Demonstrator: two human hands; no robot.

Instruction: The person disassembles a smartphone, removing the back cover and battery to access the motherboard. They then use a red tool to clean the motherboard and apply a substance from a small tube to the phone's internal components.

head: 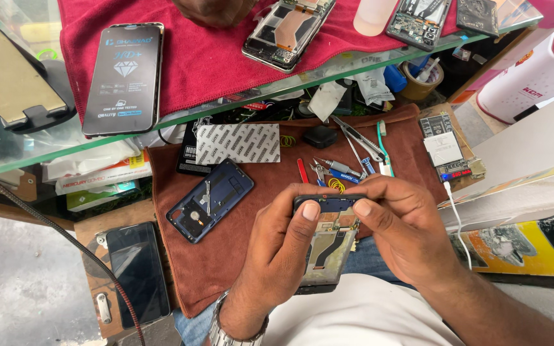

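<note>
your two hands grip an opened phone (328, 247) over the brown mat (238, 256).
left hand (283, 247) and right hand (402, 224) clasp it, thumbs pressing its top edge.

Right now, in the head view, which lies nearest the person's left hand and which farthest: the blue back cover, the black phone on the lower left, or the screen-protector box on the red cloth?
From the left hand:
1. Blue back cover, just left on the brown mat.
2. Black phone, lower left.
3. Screen-protector box, up on the red cloth.

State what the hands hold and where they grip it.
Both the left hand and right hand hold an opened phone at its top end, thumbs pressing the dark top cover.
</note>
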